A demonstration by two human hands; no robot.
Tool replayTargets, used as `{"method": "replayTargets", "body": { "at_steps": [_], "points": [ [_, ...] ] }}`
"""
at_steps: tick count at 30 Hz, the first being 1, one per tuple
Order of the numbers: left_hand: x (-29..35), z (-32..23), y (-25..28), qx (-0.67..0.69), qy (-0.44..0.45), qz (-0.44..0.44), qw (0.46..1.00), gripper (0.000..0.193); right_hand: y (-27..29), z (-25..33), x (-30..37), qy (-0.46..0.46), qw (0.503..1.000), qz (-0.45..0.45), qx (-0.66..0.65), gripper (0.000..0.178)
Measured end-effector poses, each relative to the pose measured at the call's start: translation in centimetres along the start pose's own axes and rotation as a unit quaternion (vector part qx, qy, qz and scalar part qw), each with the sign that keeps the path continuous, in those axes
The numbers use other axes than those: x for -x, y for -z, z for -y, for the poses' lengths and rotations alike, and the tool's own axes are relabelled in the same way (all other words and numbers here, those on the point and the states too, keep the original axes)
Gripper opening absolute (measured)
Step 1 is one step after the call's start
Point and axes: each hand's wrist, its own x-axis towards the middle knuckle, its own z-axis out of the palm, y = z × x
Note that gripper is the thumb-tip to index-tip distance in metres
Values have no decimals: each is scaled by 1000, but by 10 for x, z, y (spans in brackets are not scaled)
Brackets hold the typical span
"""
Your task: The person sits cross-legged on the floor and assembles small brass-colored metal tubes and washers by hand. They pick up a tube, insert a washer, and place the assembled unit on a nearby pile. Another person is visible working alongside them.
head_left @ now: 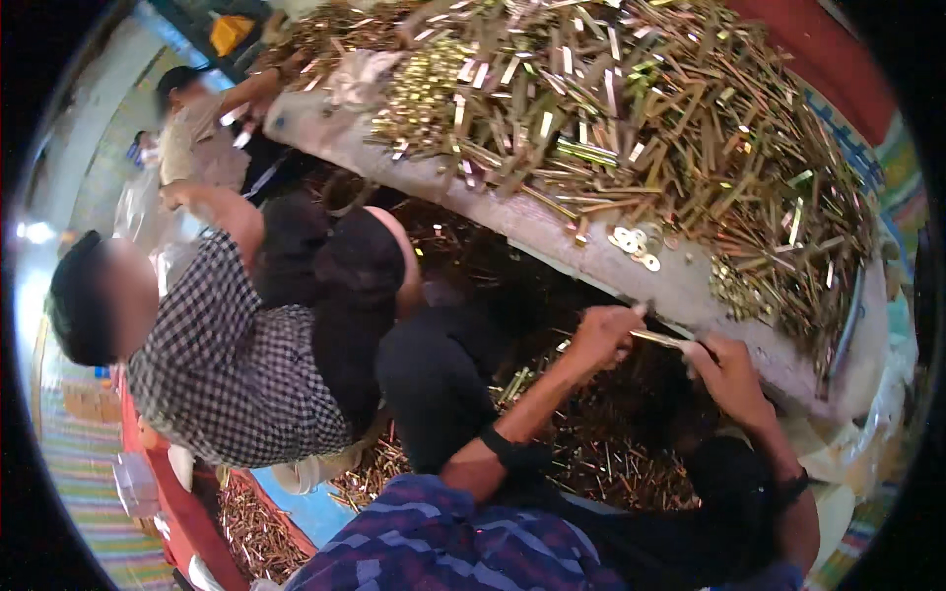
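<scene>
In front of me, by the near edge of the work table (591,254), my left hand (604,338) and my right hand (727,376) are closed on the two ends of a thin metal rod (658,338). The rod looks like a long bolt, though its ends are hidden in my fingers. Just beyond it, several flat round washers (636,241) lie on the table. A large heap of brassy metal rods and sleeves (631,128) covers the tabletop. Small nuts (424,89) are piled left of the heap, and more small nuts (734,291) lie at the right.
At my left sits a person in a checked shirt (232,364); another person (202,128) reaches to the table farther back. Many metal pieces (621,463) lie below my hands. A blue sheet (305,504) and a red edge (192,512) are at lower left.
</scene>
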Motion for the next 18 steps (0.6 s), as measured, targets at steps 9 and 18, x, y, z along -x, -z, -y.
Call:
{"method": "replayTargets", "body": {
  "at_steps": [9, 18],
  "points": [
    [7, -10, 2, -1, -4, 35, 999, 42, 8, 8, 3, -187, 949, 96, -234, 46],
    [8, -15, -3, -17, 15, -13, 1000, 41, 4, 4, 5, -21, 996, 39, -82, 38]
  ]
}}
